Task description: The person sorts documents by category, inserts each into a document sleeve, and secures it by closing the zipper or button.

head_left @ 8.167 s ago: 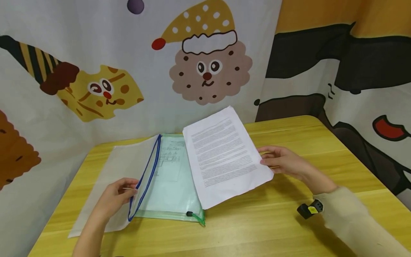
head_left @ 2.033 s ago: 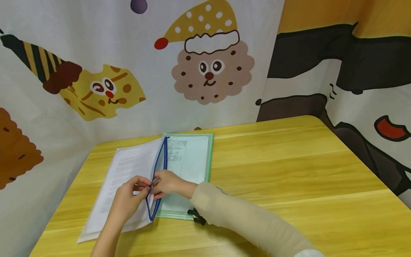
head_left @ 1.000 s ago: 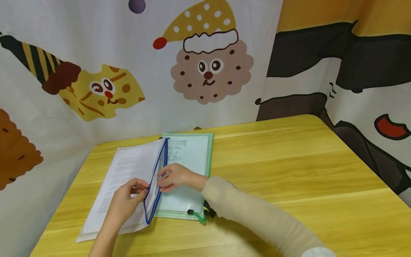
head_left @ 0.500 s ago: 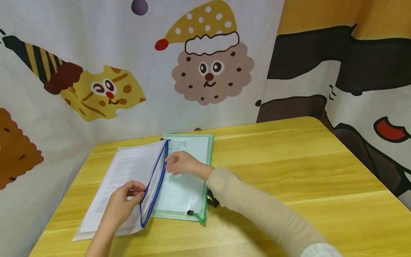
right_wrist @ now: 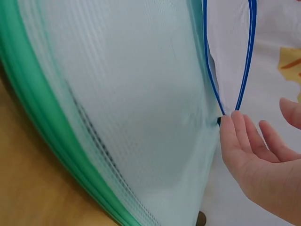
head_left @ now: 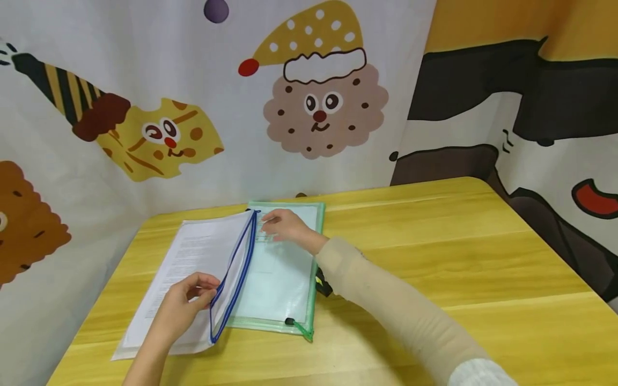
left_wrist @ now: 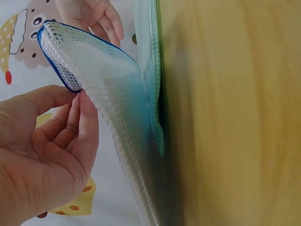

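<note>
A white mesh zipper pouch (head_left: 193,343) with blue zipper edging lies at the left, its mouth gaping. Through its front shows a printed sheet (head_left: 193,246). My left hand (head_left: 181,305) pinches one blue edge of the mouth between thumb and fingers; the left wrist view shows this grip on the mesh pouch (left_wrist: 108,75) closely. My right hand (head_left: 288,228) hovers over the far part of a green zipper pouch (head_left: 280,289), fingers loosely bent and holding nothing. In the right wrist view its fingertips (right_wrist: 226,123) appear close to the far end of the zipper; contact cannot be told.
The green pouch lies partly under the white one and contains papers. Its green zipper pull (head_left: 300,328) sticks out at the near right corner. A yellow wooden table (head_left: 434,241) carries both. Behind it hangs a cartoon-printed curtain (head_left: 232,177).
The printed sheet, earlier in my right hand, is now inside the white pouch. My right hand has left the pouch's mouth and moved toward the far end. The left keeps its pinch.
</note>
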Tool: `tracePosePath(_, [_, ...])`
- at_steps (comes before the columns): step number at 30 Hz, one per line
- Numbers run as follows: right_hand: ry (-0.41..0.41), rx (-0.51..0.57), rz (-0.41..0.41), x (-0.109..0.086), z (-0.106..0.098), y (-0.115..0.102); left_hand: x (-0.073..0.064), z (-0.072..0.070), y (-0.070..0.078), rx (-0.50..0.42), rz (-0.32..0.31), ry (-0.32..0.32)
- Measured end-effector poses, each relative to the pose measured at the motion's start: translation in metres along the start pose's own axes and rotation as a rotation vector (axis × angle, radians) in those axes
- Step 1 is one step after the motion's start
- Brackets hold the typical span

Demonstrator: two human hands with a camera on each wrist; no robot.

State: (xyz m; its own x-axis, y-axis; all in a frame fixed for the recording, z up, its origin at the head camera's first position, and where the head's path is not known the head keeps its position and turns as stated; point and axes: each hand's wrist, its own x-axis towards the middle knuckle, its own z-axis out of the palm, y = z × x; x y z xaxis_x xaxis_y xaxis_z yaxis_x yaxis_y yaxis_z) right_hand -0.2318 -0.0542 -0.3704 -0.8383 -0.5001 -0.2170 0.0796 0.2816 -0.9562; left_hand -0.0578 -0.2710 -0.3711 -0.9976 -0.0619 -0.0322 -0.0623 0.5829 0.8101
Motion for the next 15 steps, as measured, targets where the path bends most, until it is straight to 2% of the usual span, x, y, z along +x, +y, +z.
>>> tracePosePath(6, [0.056, 0.033, -0.014, 0.017, -0.006, 0.001, 0.0, -0.005, -0.005, -0.024, 0.022, -0.022])
tracePosePath(11, [0.091, -0.031, -0.037, 0.033, -0.007, 0.006, -0.001, -0.009, -0.009, -0.035, 0.021, -0.037])
tracePosePath(15, [0.088, -0.085, -0.057, 0.041, -0.007, 0.009, -0.002, -0.011, -0.012, -0.04, 0.008, -0.05])
